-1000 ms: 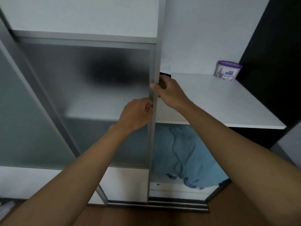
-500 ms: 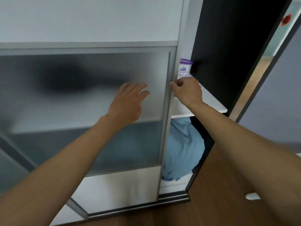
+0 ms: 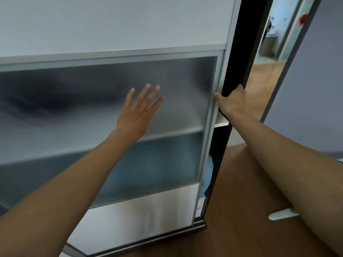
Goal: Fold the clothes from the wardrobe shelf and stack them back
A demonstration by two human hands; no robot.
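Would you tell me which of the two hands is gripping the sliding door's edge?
The right hand grips the door's edge; the left hand is spread flat against the frosted panel.

Two hands show: left hand and right hand. One sliding door, one shelf, one small white object. One blue clothes heap, perhaps more behind frosted glass.

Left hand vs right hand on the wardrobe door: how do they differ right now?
The left hand has straight, spread fingers; the right hand is curled. The left hand lies flat on the frosted panel; the right hand grips the right edge of the sliding door. Both are bare and on the same door.
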